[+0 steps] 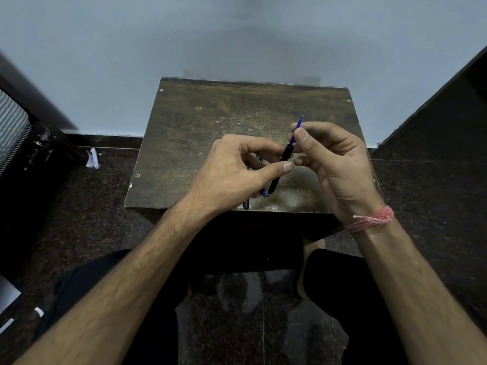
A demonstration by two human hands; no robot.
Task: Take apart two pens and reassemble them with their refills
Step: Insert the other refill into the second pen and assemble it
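Over the small wooden table (210, 122), my left hand (232, 172) pinches a black pen barrel (279, 171) near its upper end, tilted with its lower end toward me. A blue refill (297, 129) sticks out of the barrel's top, and my right hand (334, 159) grips it between thumb and forefinger, its tip pointing up and away. Other pen parts, blue and dark (263, 192), lie on the table under my left hand, mostly hidden; a dark piece (246, 204) rests at the front edge.
The table stands against a pale wall (237, 35). Dark speckled floor (79, 206) surrounds it, with a scrap of white paper (92, 159) at left. Dark furniture flanks both sides. My knees in black trousers (342, 285) sit below the table's front edge.
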